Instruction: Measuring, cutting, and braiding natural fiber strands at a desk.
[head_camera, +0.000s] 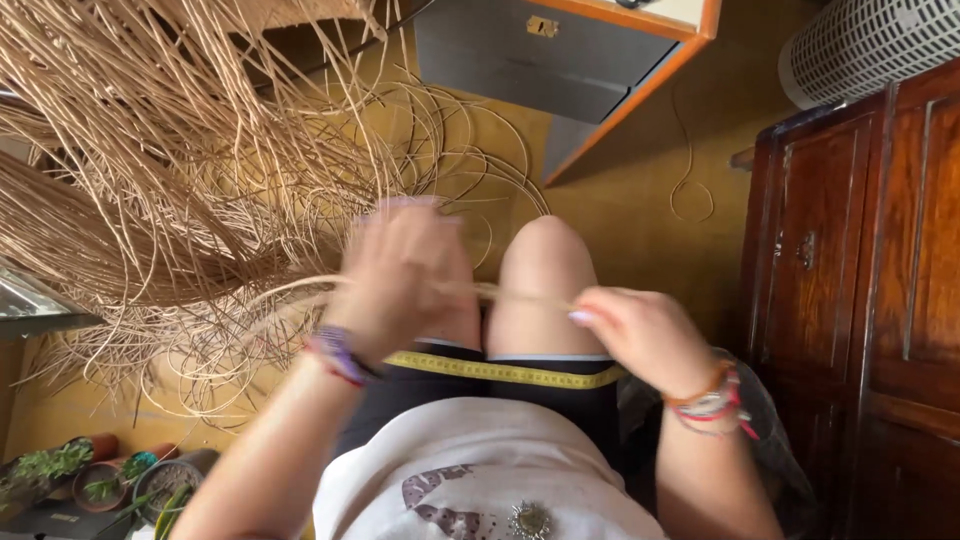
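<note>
Strand in hand: one thin tan rattan strand runs between the two hands, just above the bare knees.
Long axis: it lies nearly level, left to right across the view, dipping slightly toward the right; its left end passes behind the left hand and merges with the loose mass.
Left hand: raised over the left thigh, back toward the camera and blurred; the fingers look curled around the strand, but I cannot tell how tightly they close.
Right hand: lower and to the right of the right knee; thumb and forefinger are pinched on the strand's right end, the other fingers folded in.
Rattan bundle: a large heap of loose tan strands fills the far left, fanning toward the hands, with curled loops lying on the yellow floor; far too many to count.
Tape measure: one yellow tape lies across both thighs, left to right, on the hem of the black shorts.
Wrists: several bracelets on each, purple and red at left, orange, white and red at right.
Furniture: one dark wooden cabinet stands at right; one grey and orange box sits far, at centre; one white perforated cylinder is at the far right.
Plants: about three small potted plants sit near left.
</note>
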